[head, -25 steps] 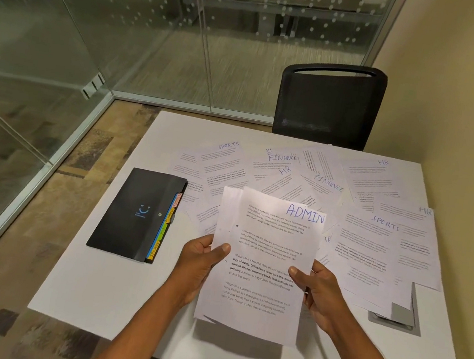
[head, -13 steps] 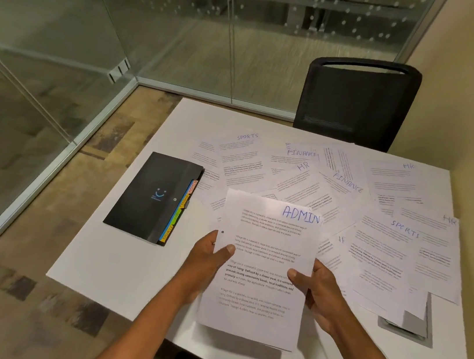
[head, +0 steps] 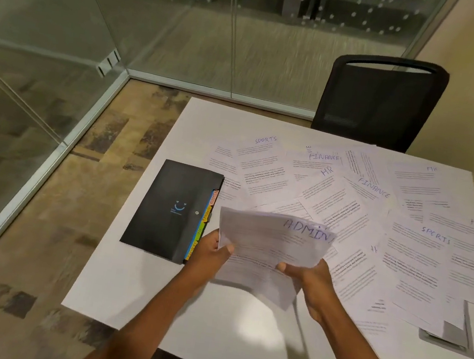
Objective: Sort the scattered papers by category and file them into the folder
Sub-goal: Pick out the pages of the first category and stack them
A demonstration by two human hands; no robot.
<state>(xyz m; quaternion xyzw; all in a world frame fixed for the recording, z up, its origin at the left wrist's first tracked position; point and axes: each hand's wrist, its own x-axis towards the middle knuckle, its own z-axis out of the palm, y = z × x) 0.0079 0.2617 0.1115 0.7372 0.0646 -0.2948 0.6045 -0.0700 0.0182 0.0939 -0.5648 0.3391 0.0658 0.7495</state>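
**A:** Where are the hands?

**B:** Both are over the near half of the white table (head: 209, 321), holding a thin bundle of sheets (head: 272, 245) whose top page is headed ADMIN in blue pen. The left hand (head: 212, 252) pinches the bundle's left edge, with the thumb on top and the fingers underneath. The right hand (head: 307, 276) grips the lower right edge the same way, thumb over the page.

**A:** Is the bundle flat?

**B:** No. It is raised off the table and bowed between the two grips, and its print is blurred.

**A:** And the folder?

**B:** The black folder (head: 170, 209) lies closed and flat on the table, just left of the bundle. It has a small blue smiling mark on its cover and coloured index tabs (head: 205, 220) along its right edge. The left hand crosses its near right corner in the view, but I cannot tell whether they touch.

**A:** The other papers?

**B:** The scattered papers (head: 400, 263) overlap across the far and right parts of the table. I can read handwritten headings on a SPORTS sheet (head: 262, 164), a FINANCE sheet (head: 320, 160) and an HR sheet (head: 328, 192), plus others with the same labels further right. At the right edge they partly cover a grey hatch (head: 450, 340) set into the tabletop.

**A:** Anything around the table?

**B:** A black mesh chair (head: 377, 101) stands at the far side. Glass walls (head: 161, 16) with dotted frosting run behind and to the left.
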